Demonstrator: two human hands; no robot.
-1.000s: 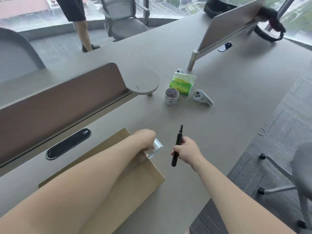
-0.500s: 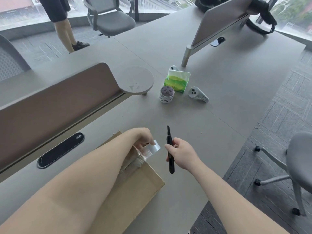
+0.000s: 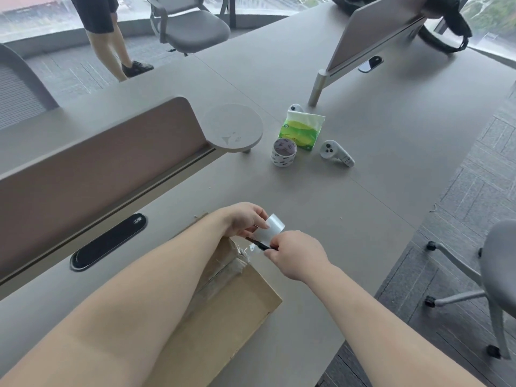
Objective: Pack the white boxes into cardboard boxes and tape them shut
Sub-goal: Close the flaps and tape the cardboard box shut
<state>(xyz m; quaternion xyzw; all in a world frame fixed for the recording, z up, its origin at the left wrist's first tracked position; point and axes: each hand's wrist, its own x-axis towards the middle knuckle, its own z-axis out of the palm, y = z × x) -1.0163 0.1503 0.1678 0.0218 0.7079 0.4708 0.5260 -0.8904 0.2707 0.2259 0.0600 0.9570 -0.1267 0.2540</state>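
A closed cardboard box [image 3: 223,317] lies on the grey desk [image 3: 363,191] under my forearms, with clear tape [image 3: 223,272] running along its top seam. My left hand [image 3: 243,219] holds a roll of clear tape [image 3: 270,229] just past the box's far end, with a strip stretched down to the box. My right hand [image 3: 296,256] grips a black cutter [image 3: 258,243] whose tip lies against that strip under the roll. No white boxes are in view.
A second tape roll [image 3: 283,152], a green tissue pack [image 3: 303,131] and two white controllers [image 3: 336,156] sit mid-desk. Desk dividers [image 3: 97,163] stand left and far right. Office chairs [image 3: 499,275] are right and beyond; a person's legs [image 3: 109,46] stand far left.
My right hand swung the cutter from upright beside the roll to lying across the stretched tape. My left hand lifted the roll a little off the box end.
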